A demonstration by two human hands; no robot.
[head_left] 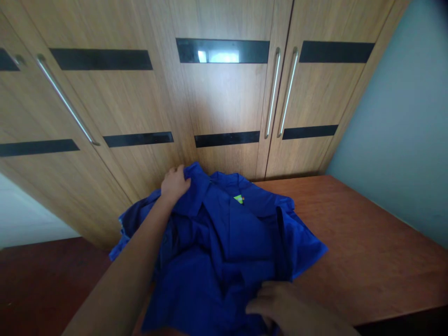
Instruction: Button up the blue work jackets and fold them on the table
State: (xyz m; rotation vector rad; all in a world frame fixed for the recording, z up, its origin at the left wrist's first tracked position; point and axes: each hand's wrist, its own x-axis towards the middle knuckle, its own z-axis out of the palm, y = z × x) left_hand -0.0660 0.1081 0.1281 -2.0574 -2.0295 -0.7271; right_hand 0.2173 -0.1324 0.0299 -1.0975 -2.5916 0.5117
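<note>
A blue collared jacket lies loosely spread and creased, its neck toward the cabinet. A small green label shows inside the collar. My left hand is closed on the jacket's upper left part, near the shoulder, with the thumb on top of the cloth. Lower down on the right, my right hand has its fingers bent onto the front of the jacket, gripping a fold near the bottom. One sleeve sticks out to the right, and the left sleeve is partly behind my left forearm.
The jacket rests on a reddish-brown wooden surface, whose front edge runs along the lower right. Behind it stands a wooden wardrobe with metal handles and dark strips. A pale wall closes off the right side.
</note>
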